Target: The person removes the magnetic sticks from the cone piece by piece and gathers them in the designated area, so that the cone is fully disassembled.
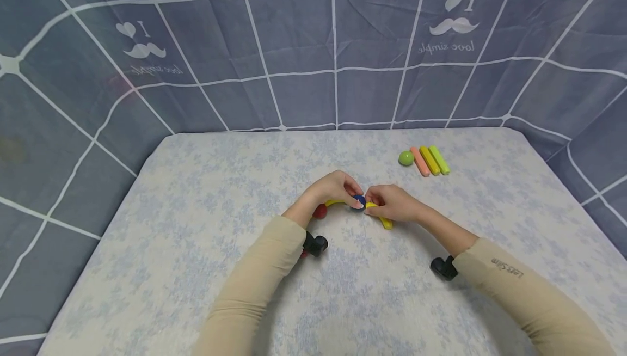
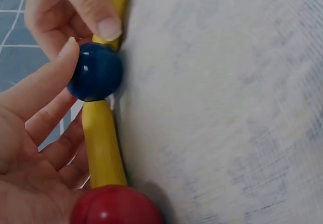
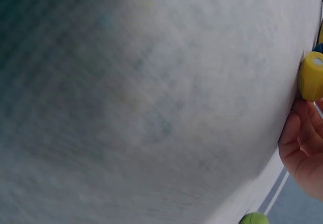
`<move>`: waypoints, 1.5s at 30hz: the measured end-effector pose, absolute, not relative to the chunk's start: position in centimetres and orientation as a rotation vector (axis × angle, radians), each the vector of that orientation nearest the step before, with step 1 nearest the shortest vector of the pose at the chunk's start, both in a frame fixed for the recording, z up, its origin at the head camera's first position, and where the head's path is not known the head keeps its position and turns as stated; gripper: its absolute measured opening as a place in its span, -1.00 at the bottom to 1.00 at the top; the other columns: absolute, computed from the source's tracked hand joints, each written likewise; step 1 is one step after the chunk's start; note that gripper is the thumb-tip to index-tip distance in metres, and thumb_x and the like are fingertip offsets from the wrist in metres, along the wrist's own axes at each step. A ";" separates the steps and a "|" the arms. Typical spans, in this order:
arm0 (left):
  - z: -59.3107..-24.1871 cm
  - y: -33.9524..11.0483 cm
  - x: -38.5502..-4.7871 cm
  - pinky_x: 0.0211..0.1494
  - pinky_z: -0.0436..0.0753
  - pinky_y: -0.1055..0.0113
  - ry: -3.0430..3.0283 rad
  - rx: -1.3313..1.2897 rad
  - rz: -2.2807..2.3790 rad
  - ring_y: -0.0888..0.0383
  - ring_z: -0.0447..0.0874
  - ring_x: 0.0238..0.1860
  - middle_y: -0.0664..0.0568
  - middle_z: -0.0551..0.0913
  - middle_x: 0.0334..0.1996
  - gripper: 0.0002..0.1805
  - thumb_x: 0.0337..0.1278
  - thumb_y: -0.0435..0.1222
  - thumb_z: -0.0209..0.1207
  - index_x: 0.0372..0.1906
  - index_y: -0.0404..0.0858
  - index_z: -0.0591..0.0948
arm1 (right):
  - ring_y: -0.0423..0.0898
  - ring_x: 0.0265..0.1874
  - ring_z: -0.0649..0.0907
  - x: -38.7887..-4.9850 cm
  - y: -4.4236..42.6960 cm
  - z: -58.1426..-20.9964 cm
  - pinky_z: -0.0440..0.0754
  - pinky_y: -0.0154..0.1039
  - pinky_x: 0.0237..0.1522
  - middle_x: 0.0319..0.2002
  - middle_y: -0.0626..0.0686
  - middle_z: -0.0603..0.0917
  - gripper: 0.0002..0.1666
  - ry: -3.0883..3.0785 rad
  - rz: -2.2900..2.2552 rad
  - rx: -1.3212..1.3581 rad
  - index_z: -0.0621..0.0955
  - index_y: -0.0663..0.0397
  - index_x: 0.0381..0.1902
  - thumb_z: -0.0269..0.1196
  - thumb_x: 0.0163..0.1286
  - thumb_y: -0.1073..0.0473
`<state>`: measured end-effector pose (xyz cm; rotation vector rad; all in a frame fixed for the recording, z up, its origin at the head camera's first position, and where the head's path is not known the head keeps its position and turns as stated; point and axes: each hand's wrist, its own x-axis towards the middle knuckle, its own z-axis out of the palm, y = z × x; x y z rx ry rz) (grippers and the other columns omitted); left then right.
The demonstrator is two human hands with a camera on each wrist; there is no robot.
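Note:
My left hand (image 1: 335,188) pinches a dark blue ball (image 2: 96,71) between thumb and fingers. A yellow stick (image 2: 103,143) joins the blue ball to a red ball (image 2: 116,207) nearer the left wrist. My right hand (image 1: 398,203) pinches a second yellow stick (image 1: 386,222) near its end beside the blue ball; in the left wrist view that end touches or almost touches the ball. At the right wrist view's edge, the second stick's free end (image 3: 312,77) shows above the right fingers.
Further back on the cloth-covered table (image 1: 220,182), to the right, lie a green ball (image 1: 406,158), an orange stick (image 1: 419,161), a yellow stick (image 1: 430,160) and a lime stick (image 1: 439,160). Something red (image 1: 303,254) is partly hidden under the left wrist.

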<state>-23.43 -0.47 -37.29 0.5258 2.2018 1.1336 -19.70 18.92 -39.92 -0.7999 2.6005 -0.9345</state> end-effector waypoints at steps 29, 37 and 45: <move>-37.9 -0.7 -22.8 -0.14 0.51 0.45 2.248 0.559 1.119 0.16 0.57 -0.20 -0.03 0.68 -0.23 -0.67 -0.12 -0.39 0.39 -0.14 -0.33 0.68 | -0.18 -0.57 0.41 -19.5 19.5 -39.3 0.41 -0.34 -0.47 -0.57 -0.07 0.46 -0.85 2.511 -0.978 -0.871 0.58 0.22 -0.25 0.28 0.22 0.31; -38.1 -0.7 -23.0 -0.09 0.49 0.45 2.268 0.589 1.091 0.17 0.57 -0.14 -0.01 0.68 -0.19 -0.67 -0.13 -0.37 0.40 -0.14 -0.30 0.69 | -0.14 -0.43 0.51 -19.1 20.7 -39.1 0.52 -0.24 -0.32 -0.39 -0.04 0.59 -0.82 2.500 -0.947 -0.825 0.59 0.15 -0.18 0.26 0.24 0.29; -38.1 -1.0 -23.2 -0.09 0.48 0.45 2.228 0.607 1.124 0.20 0.55 -0.17 -0.01 0.68 -0.21 -0.66 -0.12 -0.37 0.39 -0.13 -0.32 0.68 | -0.13 -0.49 0.46 -19.6 21.2 -38.7 0.46 -0.27 -0.41 -0.45 -0.04 0.51 -0.83 2.571 -0.939 -0.758 0.59 0.11 -0.19 0.27 0.24 0.27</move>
